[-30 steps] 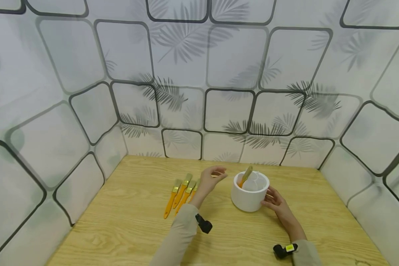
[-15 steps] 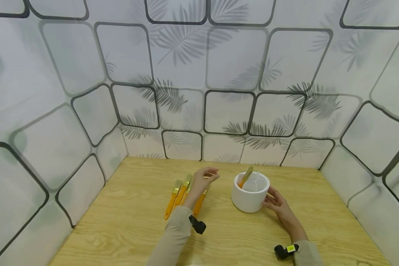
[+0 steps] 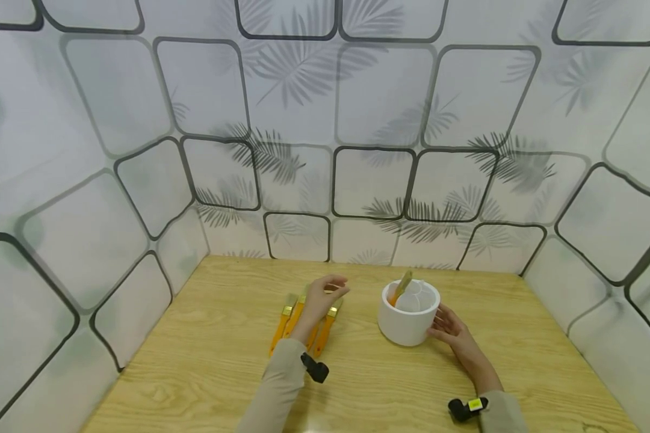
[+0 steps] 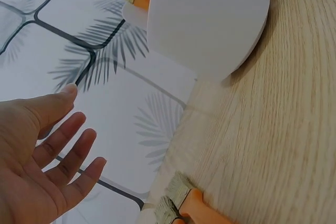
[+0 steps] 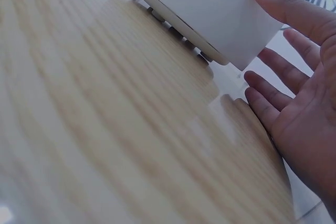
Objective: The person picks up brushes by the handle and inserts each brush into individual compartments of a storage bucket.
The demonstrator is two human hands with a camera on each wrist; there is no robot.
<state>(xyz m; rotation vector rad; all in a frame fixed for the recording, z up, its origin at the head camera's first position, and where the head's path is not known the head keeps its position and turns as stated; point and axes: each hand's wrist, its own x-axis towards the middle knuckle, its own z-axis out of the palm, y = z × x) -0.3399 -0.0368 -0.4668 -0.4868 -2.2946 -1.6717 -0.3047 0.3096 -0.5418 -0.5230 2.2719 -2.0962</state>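
Observation:
A white round pot (image 3: 403, 328) with clear dividers stands on the table, holding one paintbrush (image 3: 402, 287) with its bristles up and orange handle down. My right hand (image 3: 457, 337) is at the pot's right side. In the right wrist view its thumb (image 5: 286, 6) touches the white wall, and the loosely extended fingers lie beside the pot. My left hand (image 3: 318, 304) hovers over a row of flat paintbrushes (image 3: 327, 328) with orange handles, partly hiding them. Its fingers are relaxed with nothing between them, palm visible in the left wrist view.
The wood-grain table (image 3: 390, 391) ends against a patterned wall covering (image 3: 374, 180) at the back, with the same covering on both sides. Small black cameras (image 3: 315, 368) are strapped to both wrists.
My left hand has moved left, away from the pot and over the paintbrushes, uncovering the rightmost brush. The right hand and the pot have stayed nearly still.

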